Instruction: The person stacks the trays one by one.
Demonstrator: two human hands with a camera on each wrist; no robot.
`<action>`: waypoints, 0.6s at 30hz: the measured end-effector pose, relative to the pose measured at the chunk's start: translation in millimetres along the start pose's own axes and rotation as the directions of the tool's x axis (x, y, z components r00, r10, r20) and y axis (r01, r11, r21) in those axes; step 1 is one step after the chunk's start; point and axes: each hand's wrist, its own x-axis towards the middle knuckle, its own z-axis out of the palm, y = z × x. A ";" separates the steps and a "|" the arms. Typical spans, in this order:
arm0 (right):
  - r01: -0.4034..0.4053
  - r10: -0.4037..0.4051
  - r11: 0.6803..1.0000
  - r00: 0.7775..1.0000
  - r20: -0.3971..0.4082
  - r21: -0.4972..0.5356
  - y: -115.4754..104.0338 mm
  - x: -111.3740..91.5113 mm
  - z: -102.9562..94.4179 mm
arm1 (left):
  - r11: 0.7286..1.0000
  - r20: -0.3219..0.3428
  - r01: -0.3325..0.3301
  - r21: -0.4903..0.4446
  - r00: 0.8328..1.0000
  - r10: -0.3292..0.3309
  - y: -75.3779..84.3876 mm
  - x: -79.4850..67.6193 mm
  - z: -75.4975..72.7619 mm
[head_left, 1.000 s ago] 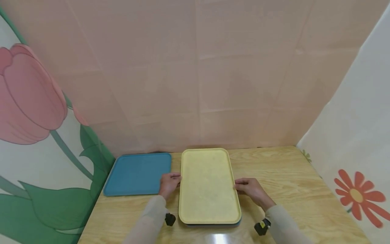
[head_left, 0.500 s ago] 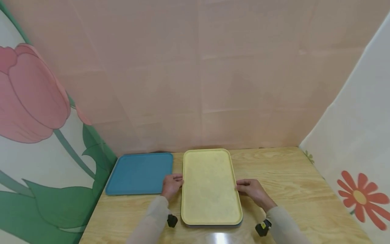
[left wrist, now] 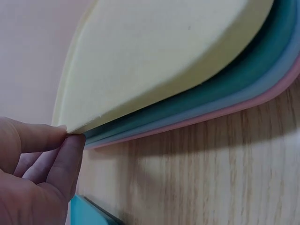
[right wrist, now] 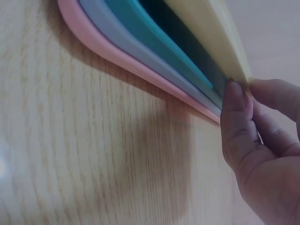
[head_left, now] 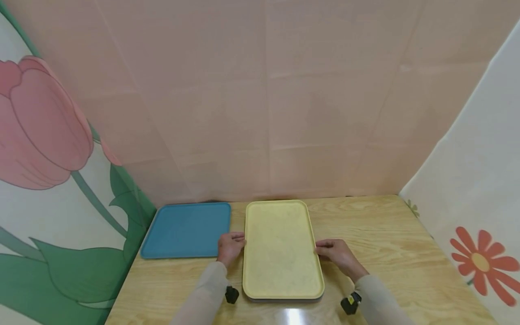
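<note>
A yellow rectangular tray (head_left: 280, 248) lies lengthwise over a stack of trays in the middle of the table. My left hand (head_left: 230, 247) pinches its left rim between thumb and fingers, while my right hand (head_left: 338, 256) pinches the right rim. In the left wrist view, a teal tray (left wrist: 187, 101), a pale blue-grey tray (left wrist: 253, 86) and a pink tray (left wrist: 243, 107) show beneath it. A dark gap parts the yellow tray from the teal one in the right wrist view.
A blue tray (head_left: 188, 230) lies crosswise at the back left of the wooden table (head_left: 390, 253), close to my left hand. A pinkish sheet (head_left: 260, 113) hangs behind the table, and flower-printed panels (head_left: 467, 180) stand at both sides.
The yellow tray has come slightly lower and nearer over the stack, with both hands keeping their pinch on its rims. The head view has shifted a little.
</note>
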 end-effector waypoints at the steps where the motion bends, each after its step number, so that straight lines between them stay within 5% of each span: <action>1: -0.005 0.005 1.000 1.000 -0.002 -0.002 0.0 0.0 0.2 | 1.000 -0.001 0.002 0.007 1.000 -0.002 -0.5 0.1 0.2; 18: -0.027 0.027 0.999 1.000 -0.012 -0.031 3.4 1.2 2.7 | 0.999 -0.010 0.014 0.032 1.000 -0.014 -8.2 0.5 5.0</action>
